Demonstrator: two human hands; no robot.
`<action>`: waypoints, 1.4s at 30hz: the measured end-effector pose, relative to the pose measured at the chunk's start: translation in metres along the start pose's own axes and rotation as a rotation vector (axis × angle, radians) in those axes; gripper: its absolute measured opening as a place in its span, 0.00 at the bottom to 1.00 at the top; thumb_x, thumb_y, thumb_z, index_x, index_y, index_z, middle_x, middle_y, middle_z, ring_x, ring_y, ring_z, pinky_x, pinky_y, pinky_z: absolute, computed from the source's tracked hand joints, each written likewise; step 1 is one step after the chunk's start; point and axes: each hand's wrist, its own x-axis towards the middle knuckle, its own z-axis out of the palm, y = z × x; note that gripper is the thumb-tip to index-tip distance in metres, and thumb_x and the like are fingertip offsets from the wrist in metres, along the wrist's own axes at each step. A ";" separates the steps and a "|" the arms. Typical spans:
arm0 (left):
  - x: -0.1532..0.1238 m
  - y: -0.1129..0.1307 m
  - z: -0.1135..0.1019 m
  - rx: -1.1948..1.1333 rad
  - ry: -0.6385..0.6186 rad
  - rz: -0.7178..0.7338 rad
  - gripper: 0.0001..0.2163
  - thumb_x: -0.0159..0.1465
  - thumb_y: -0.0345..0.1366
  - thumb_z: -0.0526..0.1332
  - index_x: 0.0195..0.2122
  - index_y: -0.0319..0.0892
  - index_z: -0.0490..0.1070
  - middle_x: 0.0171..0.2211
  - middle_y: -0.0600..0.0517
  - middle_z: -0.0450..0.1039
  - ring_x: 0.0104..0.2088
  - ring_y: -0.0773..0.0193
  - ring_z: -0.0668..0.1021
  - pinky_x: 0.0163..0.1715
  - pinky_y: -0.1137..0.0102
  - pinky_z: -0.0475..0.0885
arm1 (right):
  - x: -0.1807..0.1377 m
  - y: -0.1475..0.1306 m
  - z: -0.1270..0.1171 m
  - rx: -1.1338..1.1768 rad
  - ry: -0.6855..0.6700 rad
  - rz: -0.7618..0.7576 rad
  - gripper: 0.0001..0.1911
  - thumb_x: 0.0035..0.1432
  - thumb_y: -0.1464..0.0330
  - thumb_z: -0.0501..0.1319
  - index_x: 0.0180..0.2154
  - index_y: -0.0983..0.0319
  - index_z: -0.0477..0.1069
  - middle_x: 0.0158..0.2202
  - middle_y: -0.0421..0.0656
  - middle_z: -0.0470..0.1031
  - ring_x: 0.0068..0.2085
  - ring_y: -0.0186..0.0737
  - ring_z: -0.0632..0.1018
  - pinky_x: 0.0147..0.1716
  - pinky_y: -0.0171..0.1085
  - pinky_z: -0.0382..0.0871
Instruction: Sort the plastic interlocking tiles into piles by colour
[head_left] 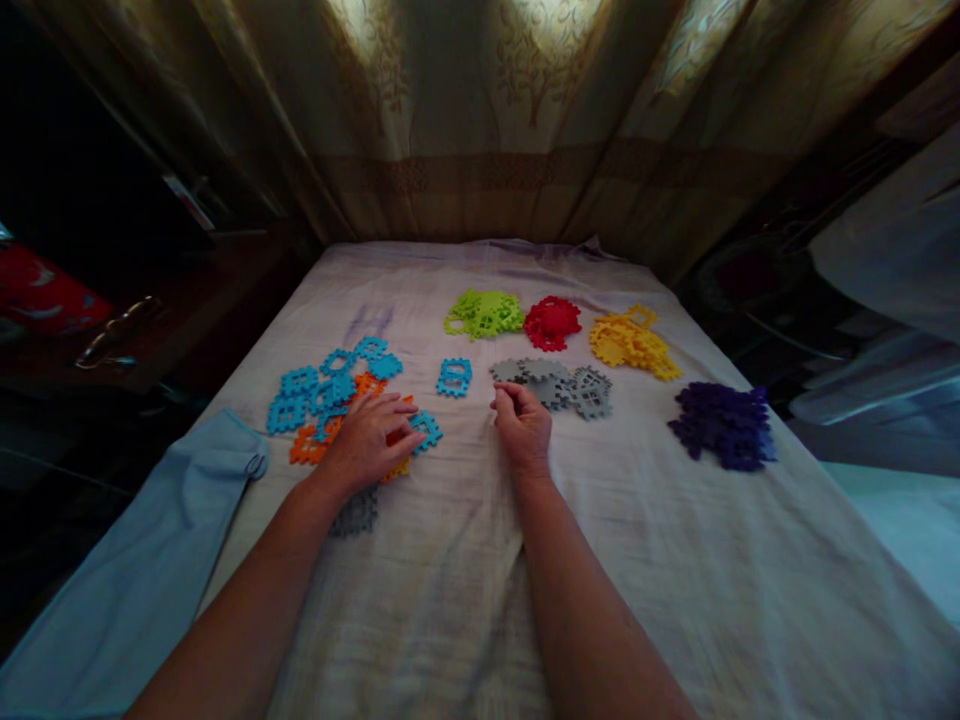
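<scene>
My left hand [367,437] is spread over a mixed pile, its fingers apart above orange interlocking tiles [306,446] and blue interlocking tiles [300,383]. The palm hides part of that pile, and a yellow piece [397,470] peeks out under the thumb. My right hand [523,425] is closed with its fingers curled; whatever is in it, if anything, is hidden. Just beyond it lie grey interlocking tiles [551,378]. A single blue tile [454,377] lies flat between the hands, farther out. Near my left wrist sits a dark grey tile [358,513].
Lime green tiles [486,312], red tiles [553,322] and yellow tiles [636,342] form piles at the back. Dark purple tiles [724,425] are heaped on the right. A light blue cloth [172,510] hangs over the left edge of the sheet-covered surface [435,600]. Curtains [480,120] stand behind.
</scene>
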 end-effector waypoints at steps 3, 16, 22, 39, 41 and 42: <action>-0.002 0.004 0.003 0.048 0.017 -0.029 0.11 0.61 0.47 0.63 0.34 0.47 0.77 0.54 0.47 0.77 0.61 0.46 0.71 0.65 0.46 0.57 | 0.000 0.000 0.000 -0.002 0.005 -0.002 0.18 0.53 0.55 0.58 0.36 0.61 0.77 0.25 0.40 0.77 0.25 0.36 0.74 0.29 0.36 0.70; 0.003 0.017 0.014 0.067 0.009 -0.109 0.22 0.56 0.45 0.67 0.51 0.47 0.72 0.53 0.45 0.76 0.60 0.45 0.71 0.67 0.45 0.52 | -0.001 -0.003 0.000 0.004 -0.004 0.006 0.18 0.52 0.56 0.58 0.36 0.61 0.77 0.25 0.40 0.77 0.25 0.37 0.74 0.31 0.37 0.70; 0.046 0.023 0.007 0.022 0.030 -0.159 0.24 0.58 0.45 0.67 0.54 0.44 0.71 0.52 0.44 0.77 0.54 0.46 0.76 0.60 0.51 0.63 | -0.001 -0.003 0.000 -0.022 -0.002 -0.011 0.18 0.53 0.56 0.58 0.36 0.62 0.78 0.25 0.41 0.77 0.26 0.38 0.74 0.32 0.37 0.70; 0.069 -0.019 -0.018 0.441 -0.066 -0.432 0.21 0.65 0.45 0.58 0.56 0.41 0.73 0.58 0.42 0.73 0.59 0.44 0.72 0.61 0.52 0.61 | -0.001 -0.002 0.001 -0.037 0.007 -0.032 0.17 0.53 0.57 0.58 0.35 0.61 0.78 0.25 0.41 0.78 0.26 0.37 0.75 0.31 0.36 0.70; 0.065 -0.027 -0.025 0.486 -0.113 -0.455 0.21 0.65 0.46 0.57 0.54 0.41 0.75 0.56 0.41 0.75 0.57 0.43 0.74 0.58 0.53 0.64 | -0.001 -0.002 0.001 -0.032 0.002 -0.037 0.17 0.53 0.57 0.58 0.35 0.61 0.78 0.25 0.41 0.78 0.26 0.38 0.75 0.31 0.36 0.70; 0.063 -0.029 -0.027 0.498 -0.124 -0.451 0.21 0.65 0.47 0.57 0.54 0.41 0.75 0.55 0.42 0.75 0.57 0.44 0.74 0.58 0.54 0.64 | -0.001 -0.002 0.001 -0.032 0.000 -0.039 0.17 0.53 0.57 0.58 0.35 0.61 0.78 0.25 0.41 0.78 0.27 0.38 0.75 0.30 0.35 0.70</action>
